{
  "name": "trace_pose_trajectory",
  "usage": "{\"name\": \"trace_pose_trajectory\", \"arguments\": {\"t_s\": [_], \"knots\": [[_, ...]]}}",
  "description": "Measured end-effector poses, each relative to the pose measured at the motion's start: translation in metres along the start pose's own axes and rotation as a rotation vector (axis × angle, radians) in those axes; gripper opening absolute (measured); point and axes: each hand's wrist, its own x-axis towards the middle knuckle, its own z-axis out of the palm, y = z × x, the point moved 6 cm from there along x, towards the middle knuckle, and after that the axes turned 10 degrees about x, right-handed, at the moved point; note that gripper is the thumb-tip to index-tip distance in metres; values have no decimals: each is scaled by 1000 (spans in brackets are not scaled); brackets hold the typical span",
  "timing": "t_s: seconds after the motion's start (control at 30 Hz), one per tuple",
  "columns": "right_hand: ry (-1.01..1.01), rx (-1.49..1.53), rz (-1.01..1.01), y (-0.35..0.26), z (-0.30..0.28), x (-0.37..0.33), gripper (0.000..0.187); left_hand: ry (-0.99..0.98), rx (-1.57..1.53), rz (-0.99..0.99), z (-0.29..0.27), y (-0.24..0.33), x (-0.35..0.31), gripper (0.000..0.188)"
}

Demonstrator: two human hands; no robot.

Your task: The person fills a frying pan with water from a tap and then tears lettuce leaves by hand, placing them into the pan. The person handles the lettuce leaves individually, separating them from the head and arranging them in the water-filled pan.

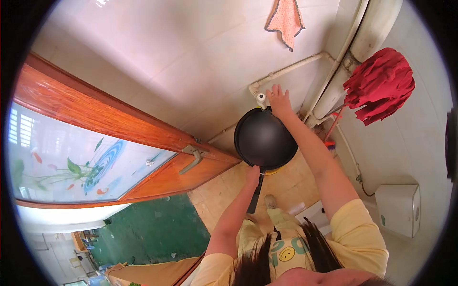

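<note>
A black frying pan [265,138] hangs in front of me, its dark inside turned up and its handle pointing toward my body. My left hand [253,174] grips it where the handle meets the rim; most of those fingers are hidden. Just past the pan's far edge, my right hand [279,101] is stretched out with fingers apart, next to a white tap [261,98] on the wall. Whether the right fingers touch the tap I cannot tell. A bit of something yellow shows under the pan's near rim.
A wooden door [210,169] with a metal handle [192,158] stands open at the left. Pale pipes [291,66] run along the wall, below a hanging pink cloth [286,24]. A red mop head [381,86] and a white cistern [397,209] are at the right.
</note>
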Motion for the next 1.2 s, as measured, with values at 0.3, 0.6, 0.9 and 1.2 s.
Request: {"name": "trace_pose_trajectory", "arguments": {"t_s": [0.3,0.6,0.9,1.2], "knots": [[-73,38,29,4,2,4,66,45,251,-3,-2,-42,39,46],[-108,13,43,3,3,6,75,26,201,-1,-4,-29,15,47],[-133,-21,78,1,6,8,63,-20,15,-53,0,2,-27,37],[-166,-18,72,-6,-7,1,66,140,93,61,-1,-21,5,45]]}}
